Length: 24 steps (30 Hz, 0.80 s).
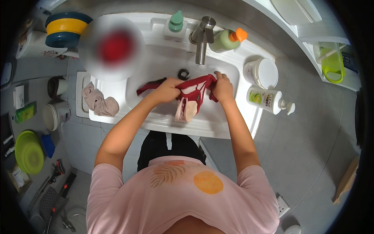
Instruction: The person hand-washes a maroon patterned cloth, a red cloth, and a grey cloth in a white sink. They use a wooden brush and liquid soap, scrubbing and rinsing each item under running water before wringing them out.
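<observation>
Both grips shut on a red garment, left hand and right hand stretching it. Held over the white sink, tap at 12 o'clock, so drips fall in

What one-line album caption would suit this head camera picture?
Over a white sink, the left hand and right hand grip a red-and-white garment below the metal tap.

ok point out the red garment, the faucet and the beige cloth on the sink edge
red garment (pixel 193 86), head view, on the stretched middle between the hands
faucet (pixel 201 43), head view, on the metal spout
beige cloth (pixel 99 102), head view, on its crumpled middle
</observation>
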{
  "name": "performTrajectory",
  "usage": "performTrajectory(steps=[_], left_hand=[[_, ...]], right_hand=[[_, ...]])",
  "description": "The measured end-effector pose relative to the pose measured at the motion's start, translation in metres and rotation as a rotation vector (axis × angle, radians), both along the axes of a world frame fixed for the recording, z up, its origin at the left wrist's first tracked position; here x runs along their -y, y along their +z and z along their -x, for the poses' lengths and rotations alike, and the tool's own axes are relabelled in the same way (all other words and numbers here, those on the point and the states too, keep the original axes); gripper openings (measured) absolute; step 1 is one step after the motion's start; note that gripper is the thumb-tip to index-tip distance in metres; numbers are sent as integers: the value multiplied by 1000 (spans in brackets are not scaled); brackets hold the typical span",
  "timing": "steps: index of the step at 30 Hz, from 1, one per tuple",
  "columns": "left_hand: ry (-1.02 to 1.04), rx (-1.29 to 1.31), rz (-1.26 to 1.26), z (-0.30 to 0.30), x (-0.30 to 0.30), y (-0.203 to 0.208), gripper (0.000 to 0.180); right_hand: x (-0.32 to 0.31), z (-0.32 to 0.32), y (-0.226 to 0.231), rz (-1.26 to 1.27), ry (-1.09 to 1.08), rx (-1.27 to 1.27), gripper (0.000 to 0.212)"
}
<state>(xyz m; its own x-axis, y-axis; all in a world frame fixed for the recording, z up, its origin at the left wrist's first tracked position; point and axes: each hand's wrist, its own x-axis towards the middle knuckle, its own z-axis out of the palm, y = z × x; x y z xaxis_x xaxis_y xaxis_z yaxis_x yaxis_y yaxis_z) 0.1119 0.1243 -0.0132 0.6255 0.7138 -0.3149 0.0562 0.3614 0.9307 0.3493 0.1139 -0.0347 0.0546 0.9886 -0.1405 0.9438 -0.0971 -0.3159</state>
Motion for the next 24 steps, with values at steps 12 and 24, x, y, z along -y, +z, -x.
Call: performTrajectory(steps=[12, 24], left_hand=[[512, 231, 476, 7, 24, 13, 38], [23, -45, -27, 3, 40, 45, 56]], right_hand=[[62, 42, 61, 275, 126, -1102, 44], [40, 32, 74, 73, -332, -1295, 27]])
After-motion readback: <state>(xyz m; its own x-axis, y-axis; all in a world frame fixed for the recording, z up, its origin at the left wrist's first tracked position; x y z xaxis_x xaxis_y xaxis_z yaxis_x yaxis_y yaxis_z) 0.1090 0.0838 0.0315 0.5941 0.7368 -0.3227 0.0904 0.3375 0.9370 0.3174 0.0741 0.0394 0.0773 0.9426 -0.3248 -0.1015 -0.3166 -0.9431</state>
